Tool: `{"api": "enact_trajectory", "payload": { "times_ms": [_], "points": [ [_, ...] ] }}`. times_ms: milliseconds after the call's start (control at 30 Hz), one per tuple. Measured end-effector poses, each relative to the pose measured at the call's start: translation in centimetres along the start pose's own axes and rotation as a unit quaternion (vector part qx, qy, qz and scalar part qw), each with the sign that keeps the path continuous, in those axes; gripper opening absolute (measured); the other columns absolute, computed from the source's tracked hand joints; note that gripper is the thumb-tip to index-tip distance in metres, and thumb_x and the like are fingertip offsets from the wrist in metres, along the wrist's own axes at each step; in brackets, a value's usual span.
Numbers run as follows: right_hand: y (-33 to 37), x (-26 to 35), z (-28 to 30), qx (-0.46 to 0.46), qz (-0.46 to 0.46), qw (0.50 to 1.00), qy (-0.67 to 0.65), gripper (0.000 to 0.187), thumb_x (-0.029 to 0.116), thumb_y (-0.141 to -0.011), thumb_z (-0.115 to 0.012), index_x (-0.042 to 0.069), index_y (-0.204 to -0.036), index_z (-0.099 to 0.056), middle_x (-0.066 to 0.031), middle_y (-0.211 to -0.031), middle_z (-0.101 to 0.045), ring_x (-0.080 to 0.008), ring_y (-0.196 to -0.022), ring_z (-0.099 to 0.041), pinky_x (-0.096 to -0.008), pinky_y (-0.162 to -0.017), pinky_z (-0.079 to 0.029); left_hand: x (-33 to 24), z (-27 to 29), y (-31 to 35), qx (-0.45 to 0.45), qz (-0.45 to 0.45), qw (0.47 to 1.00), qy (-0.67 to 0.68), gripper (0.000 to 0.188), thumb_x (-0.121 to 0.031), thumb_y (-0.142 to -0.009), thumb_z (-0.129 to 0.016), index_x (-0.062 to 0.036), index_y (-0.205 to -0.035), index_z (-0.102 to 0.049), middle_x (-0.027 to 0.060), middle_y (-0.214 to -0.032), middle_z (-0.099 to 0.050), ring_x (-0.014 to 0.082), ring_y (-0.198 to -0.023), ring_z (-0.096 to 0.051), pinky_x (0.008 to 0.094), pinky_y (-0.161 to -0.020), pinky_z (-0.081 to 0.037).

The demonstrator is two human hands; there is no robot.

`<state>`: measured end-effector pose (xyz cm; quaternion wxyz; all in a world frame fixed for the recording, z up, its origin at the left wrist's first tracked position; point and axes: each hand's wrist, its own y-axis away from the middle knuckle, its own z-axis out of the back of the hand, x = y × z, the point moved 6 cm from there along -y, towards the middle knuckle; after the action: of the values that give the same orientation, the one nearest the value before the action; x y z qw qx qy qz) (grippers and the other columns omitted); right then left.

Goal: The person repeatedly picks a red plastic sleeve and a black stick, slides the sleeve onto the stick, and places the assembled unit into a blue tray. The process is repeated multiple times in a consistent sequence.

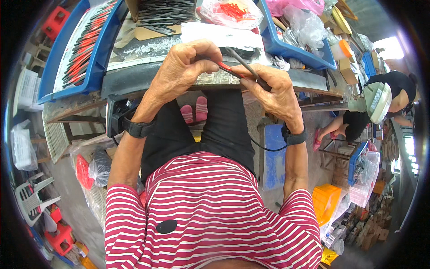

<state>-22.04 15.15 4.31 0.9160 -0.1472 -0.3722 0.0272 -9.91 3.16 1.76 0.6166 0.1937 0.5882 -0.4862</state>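
Observation:
Just above the front edge of the workbench (215,80), both hands meet on a slim black-and-red stick-like piece (229,69). My left hand (183,67) pinches its left end between thumb and fingers. My right hand (273,89) grips its right end. A second slim dark grey stick (241,61) also sticks up out of my right hand, slanting up and left. Its lower end is hidden in the fingers. The exact kind of either piece cannot be made out.
A blue tray (99,51) of black-and-red pieces stands at left. Behind lie a pile of dark pieces (165,15) and a clear bag (208,13) of red parts. Another blue tray (309,59) holds plastic bags at right. A person (354,123) sits beyond a lamp-like fixture (377,102).

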Motion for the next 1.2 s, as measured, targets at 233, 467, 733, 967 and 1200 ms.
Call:
{"api": "enact_trajectory", "payload": {
  "times_ms": [233,467,733,967,1200],
  "points": [
    [-0.6,-0.6,0.5,0.014,-0.041,0.998,-0.042,0.023,0.003,-0.084,-0.062,0.001,-0.106,-0.067,-0.0074,-0.083,-0.068,-0.0114,-0.075,-0.063,-0.0243,-0.068,-0.050,0.6,-0.2,-0.5,-0.041,0.001,0.999,0.019,0.009,0.004,-0.077,-0.062,0.0021,-0.086,-0.062,0.0024,-0.076,-0.062,0.0093,-0.073,-0.057,0.0239,-0.068,-0.047],
    [-0.6,-1.7,0.7,-0.041,-0.079,0.994,-0.067,0.019,0.003,-0.082,-0.066,0.001,-0.101,-0.068,-0.0064,-0.081,-0.067,-0.0084,-0.075,-0.063,-0.0224,-0.066,-0.049,0.8,0.0,-0.7,-0.030,0.003,0.999,0.021,0.009,0.002,-0.081,-0.063,-0.0006,-0.089,-0.063,0.0005,-0.085,-0.061,0.0084,-0.080,-0.059,0.0226,-0.074,-0.049],
    [-1.2,-1.3,1.1,-0.052,0.045,0.995,0.070,0.018,0.004,-0.081,-0.067,-0.001,-0.098,-0.066,-0.0077,-0.078,-0.065,-0.0097,-0.068,-0.058,-0.0247,-0.062,-0.046,1.0,0.1,-1.2,-0.082,-0.013,0.996,-0.041,0.013,0.002,-0.079,-0.066,-0.0008,-0.091,-0.061,0.0021,-0.087,-0.062,0.0095,-0.083,-0.059,0.0231,-0.074,-0.049],
    [-2.0,-2.6,1.5,-0.052,0.045,0.995,0.069,0.015,0.001,-0.082,-0.065,-0.001,-0.097,-0.066,-0.0095,-0.082,-0.065,-0.0151,-0.072,-0.061,-0.0273,-0.066,-0.048,1.1,1.3,-1.9,-0.097,-0.031,0.985,-0.139,0.017,0.001,-0.079,-0.067,0.0026,-0.094,-0.061,0.0066,-0.085,-0.066,0.0113,-0.080,-0.063,0.0242,-0.072,-0.051],
    [-3.2,-3.9,1.4,-0.083,0.061,0.991,0.083,0.015,0.006,-0.080,-0.066,0.002,-0.094,-0.065,-0.0130,-0.082,-0.065,-0.0268,-0.075,-0.063,-0.0339,-0.068,-0.049,1.3,1.6,-2.4,-0.123,-0.087,0.950,-0.275,0.013,0.001,-0.077,-0.065,0.0013,-0.090,-0.063,0.0127,-0.083,-0.067,0.0218,-0.077,-0.066,0.0309,-0.068,-0.050]
  ]
}}
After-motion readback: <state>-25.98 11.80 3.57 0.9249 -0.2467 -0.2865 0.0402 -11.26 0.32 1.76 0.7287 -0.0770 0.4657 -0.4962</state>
